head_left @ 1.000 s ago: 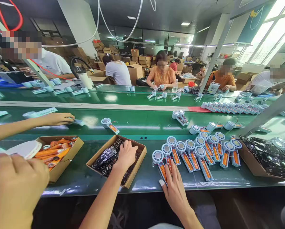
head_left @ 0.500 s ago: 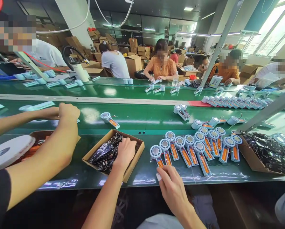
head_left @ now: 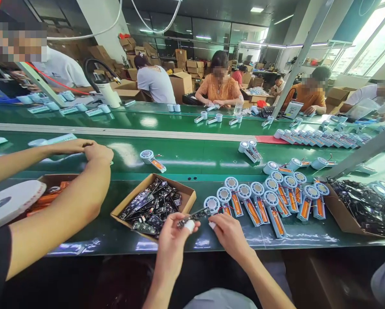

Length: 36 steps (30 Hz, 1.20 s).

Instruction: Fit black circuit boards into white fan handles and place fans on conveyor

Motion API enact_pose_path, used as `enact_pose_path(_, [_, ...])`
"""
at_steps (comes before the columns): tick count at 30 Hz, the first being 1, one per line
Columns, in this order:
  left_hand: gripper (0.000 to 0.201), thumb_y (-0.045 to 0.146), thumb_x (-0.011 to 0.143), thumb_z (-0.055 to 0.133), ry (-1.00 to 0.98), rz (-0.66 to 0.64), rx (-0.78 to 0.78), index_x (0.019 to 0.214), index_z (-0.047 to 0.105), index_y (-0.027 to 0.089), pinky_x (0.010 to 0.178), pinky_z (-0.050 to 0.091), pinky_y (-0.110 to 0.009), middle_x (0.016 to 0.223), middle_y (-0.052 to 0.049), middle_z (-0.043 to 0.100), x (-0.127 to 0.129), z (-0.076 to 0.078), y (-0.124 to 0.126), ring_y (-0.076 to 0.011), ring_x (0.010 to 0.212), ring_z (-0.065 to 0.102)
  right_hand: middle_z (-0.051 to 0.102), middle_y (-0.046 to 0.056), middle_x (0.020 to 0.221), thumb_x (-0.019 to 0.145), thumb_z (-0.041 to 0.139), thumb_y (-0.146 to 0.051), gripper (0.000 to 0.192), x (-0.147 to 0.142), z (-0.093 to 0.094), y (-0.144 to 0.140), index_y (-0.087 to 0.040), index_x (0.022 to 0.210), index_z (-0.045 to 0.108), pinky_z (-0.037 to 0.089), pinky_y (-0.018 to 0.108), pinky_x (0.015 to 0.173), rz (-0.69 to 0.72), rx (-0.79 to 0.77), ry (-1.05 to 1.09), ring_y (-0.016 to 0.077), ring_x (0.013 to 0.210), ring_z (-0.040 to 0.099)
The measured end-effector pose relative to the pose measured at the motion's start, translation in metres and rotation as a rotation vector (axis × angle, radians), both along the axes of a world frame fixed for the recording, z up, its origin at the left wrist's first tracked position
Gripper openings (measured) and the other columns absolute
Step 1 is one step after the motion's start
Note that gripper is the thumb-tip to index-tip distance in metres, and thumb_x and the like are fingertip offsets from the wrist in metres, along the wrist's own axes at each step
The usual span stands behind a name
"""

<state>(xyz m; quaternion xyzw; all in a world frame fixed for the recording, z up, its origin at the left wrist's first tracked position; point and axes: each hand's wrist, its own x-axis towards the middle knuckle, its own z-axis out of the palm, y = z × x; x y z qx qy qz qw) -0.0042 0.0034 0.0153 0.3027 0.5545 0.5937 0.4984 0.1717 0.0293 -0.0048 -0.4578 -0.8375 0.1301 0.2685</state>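
My left hand [head_left: 176,234] grips a narrow black circuit board [head_left: 197,216] between thumb and fingers, above the table's near edge. Close to the board's right end is my right hand [head_left: 229,234], its fingers curled together. Whatever they may pinch is hidden. White covers show on both thumbs. Just behind the hands lies a light blue unit with a round grille [head_left: 212,205], its lower part covered by the board and fingers. Left of it, an open cardboard box [head_left: 188,198] holds many more black circuit boards [head_left: 158,204].
Several similar blue units [head_left: 257,189] with orange cylinders and red wires lie to the right. Beyond them is a box of black parts [head_left: 363,206]. A co-worker's arms [head_left: 66,193] reach in from the left over a white reel [head_left: 13,201]. More people sit across the green belt [head_left: 192,161].
My left hand has come out of the cardboard box and moved right and nearer, with a circuit board in it. My right hand has shifted only slightly.
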Motion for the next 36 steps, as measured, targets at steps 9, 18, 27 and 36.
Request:
enact_pose_path(9, [0.019,0.032,0.079,0.061,0.549,-0.3,0.046,0.091,0.071,0.022,0.085,0.055,-0.039,0.094,-0.007,0.076,0.017,-0.018,-0.025,-0.0256,0.088,0.07,0.075,0.005,0.094,0.077,0.051,0.001,0.037,-0.003,-0.005,-0.005,-0.021,0.097,0.075,0.053,0.029,0.081,-0.056,-0.189,0.406,0.0186,0.09,0.068])
enact_pose_path(18, [0.04,0.036,0.077,0.063,0.011,-0.33,-0.127,0.113,0.058,0.02,0.082,0.053,-0.034,0.092,-0.004,0.069,0.019,-0.028,-0.023,-0.0191,0.083,0.067,0.069,0.002,0.076,0.085,0.055,-0.012,0.021,-0.005,-0.006,-0.005,-0.02,0.092,0.073,0.048,0.024,0.061,-0.156,-0.209,0.382,0.0149,0.066,0.061])
enact_pose_path(27, [0.045,0.05,0.079,0.057,-0.08,-0.275,-0.213,0.104,0.068,0.015,0.057,0.043,-0.026,0.074,-0.002,0.058,0.008,-0.029,-0.016,-0.0141,0.063,0.052,0.07,0.005,0.098,0.092,0.052,-0.008,0.024,-0.001,0.002,-0.008,-0.022,0.101,0.07,0.05,0.029,0.079,-0.017,-0.039,0.092,0.0189,0.09,0.062])
enact_pose_path(36, [0.035,0.043,0.093,0.039,0.659,-0.355,0.014,0.067,0.05,0.022,0.052,0.036,-0.025,0.058,0.002,0.053,0.018,-0.038,-0.015,-0.015,0.055,0.048,0.063,0.004,0.085,0.09,0.059,-0.008,0.013,-0.009,0.014,-0.007,-0.02,0.083,0.061,0.042,0.029,0.07,0.017,0.094,-0.267,0.02,0.08,0.054])
